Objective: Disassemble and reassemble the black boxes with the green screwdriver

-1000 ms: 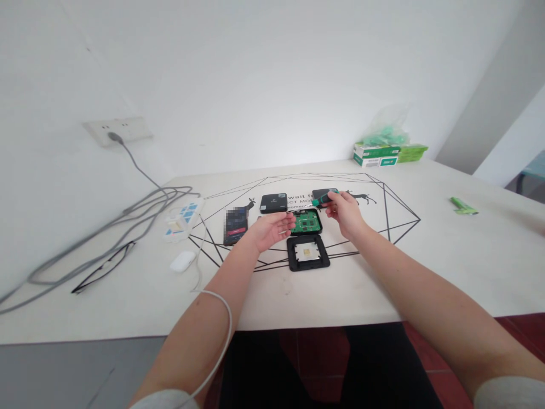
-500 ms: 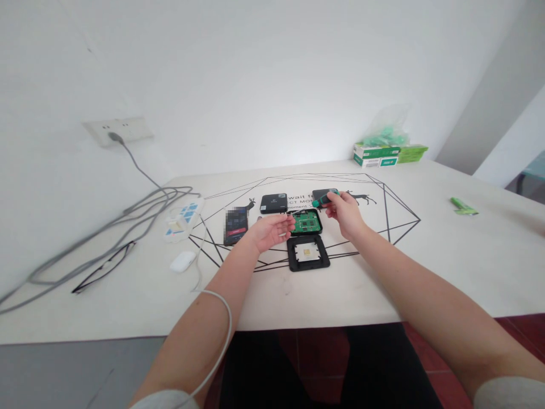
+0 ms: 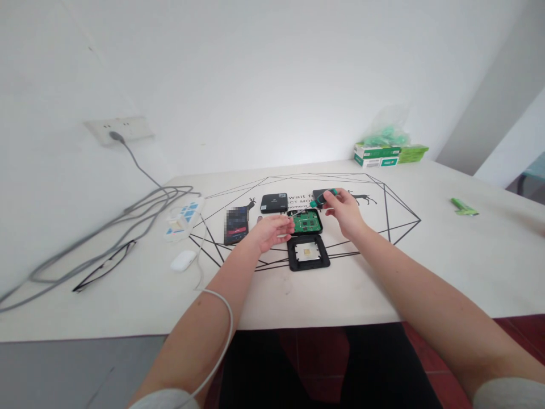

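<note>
My right hand [image 3: 344, 213] grips a green-handled screwdriver [image 3: 320, 199], its shaft pointing left toward my left hand [image 3: 273, 230]. My left hand is palm-up with the fingers curled near the screwdriver's tip; I cannot make out what it holds, if anything. Both hands hover over an opened black case holding a green circuit board [image 3: 307, 222]. Just in front of it lies a black square cover [image 3: 309, 253] with a pale square pad inside.
Two small black boxes [image 3: 273, 202] [image 3: 322, 193] lie behind the board. A phone [image 3: 236, 225], a white earbud case [image 3: 183, 261], a power strip [image 3: 184, 216] with grey cables and glasses [image 3: 104, 267] are at left. Green boxes [image 3: 377, 155] and a green item [image 3: 462, 205] sit at right.
The screwdriver tip has come closer to my left hand's fingers, and my left fingers have curled in slightly. Otherwise nothing has moved.
</note>
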Demonstrator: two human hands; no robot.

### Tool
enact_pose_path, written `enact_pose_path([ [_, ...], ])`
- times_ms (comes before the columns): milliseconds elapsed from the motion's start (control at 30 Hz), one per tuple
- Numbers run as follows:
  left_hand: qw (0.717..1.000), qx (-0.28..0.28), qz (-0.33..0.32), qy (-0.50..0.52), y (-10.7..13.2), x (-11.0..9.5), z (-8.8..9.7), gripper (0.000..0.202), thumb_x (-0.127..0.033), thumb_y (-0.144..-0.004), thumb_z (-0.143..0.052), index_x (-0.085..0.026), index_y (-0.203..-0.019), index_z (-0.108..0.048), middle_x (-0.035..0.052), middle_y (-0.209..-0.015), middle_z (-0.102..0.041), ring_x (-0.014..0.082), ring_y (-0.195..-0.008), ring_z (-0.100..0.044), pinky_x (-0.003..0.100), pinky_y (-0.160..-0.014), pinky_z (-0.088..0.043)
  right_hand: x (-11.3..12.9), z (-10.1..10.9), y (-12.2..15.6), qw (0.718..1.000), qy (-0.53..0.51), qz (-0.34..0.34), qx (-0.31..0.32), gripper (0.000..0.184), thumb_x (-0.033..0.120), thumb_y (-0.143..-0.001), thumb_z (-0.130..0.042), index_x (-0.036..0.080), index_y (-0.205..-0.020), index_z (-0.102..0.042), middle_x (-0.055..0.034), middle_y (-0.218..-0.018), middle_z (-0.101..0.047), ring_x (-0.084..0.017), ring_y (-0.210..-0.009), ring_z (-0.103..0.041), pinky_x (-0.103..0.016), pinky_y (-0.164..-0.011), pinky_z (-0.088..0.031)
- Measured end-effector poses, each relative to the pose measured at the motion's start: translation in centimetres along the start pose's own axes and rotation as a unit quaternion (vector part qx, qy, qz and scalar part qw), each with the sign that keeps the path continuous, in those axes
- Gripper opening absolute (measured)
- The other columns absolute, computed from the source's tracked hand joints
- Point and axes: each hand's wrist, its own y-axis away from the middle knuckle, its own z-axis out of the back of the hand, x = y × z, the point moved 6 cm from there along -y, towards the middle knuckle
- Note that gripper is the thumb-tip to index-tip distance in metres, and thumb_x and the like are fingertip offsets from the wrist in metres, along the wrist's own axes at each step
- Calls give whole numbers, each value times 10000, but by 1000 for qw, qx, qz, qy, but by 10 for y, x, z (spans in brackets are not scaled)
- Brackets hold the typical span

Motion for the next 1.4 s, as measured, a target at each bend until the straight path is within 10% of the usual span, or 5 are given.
enact_pose_path([
  [467, 972, -14, -72, -223, 8, -13, 0, 239, -385, -823, -773, -186, -951, -744, 82, -1005, -759, 177, -790, -696, 301, -712, -534, -3, -4, -2, 987, -140, -49, 59, 512, 449, -666, -945, 286, -1033, -628, 0, -1001, -794, -188, -974, -767, -363, -878, -636],
  [600, 799, -96, -271, -528, 20, -34, 2, 219, -345, -877, -682, -204, -1033, -744, 100, -1131, -739, 294, -1128, -655, 429, -1049, -484, -3, -5, 0, 990, -108, -57, 64, 536, 473, -667, -938, 276, -1072, -647, -13, -1012, -794, -188, -935, -771, -370, -861, -637],
  [733, 691, 28, -268, -671, 24, -21, -3, 517, -439, -861, -732, -209, -1321, -675, 136, -1450, -609, 358, -1426, -458, 517, -1222, -310, -2, -15, 8, 991, -64, -62, 101, 591, 505, -672, -924, 263, -1143, -660, -34, -1026, -796, -181, -888, -772, -338, -795, -632],
  [967, 719, 76, -148, -675, 25, -10, 2, 1039, -625, -737, -830, -257, -1605, -396, 157, -1728, -225, 416, -1610, -68, 590, -1273, -81, 8, -26, 19, 991, -26, -30, 127, 628, 560, -676, -901, 269, -1165, -634, -37, -1028, -794, -192, -889, -781, -326, -762, -629],
  [1400, 732, 108, -134, -659, 15, 2, 5, 1238, -601, -640, -904, -209, -1651, -306, 201, -1731, -167, 440, -1605, -62, 569, -1276, -110, 18, -39, 30, 986, 2, 61, 155, 552, 568, -731, -857, 285, -1145, -627, -22, -971, -782, -187, -867, -746, -368, -828, -618],
])
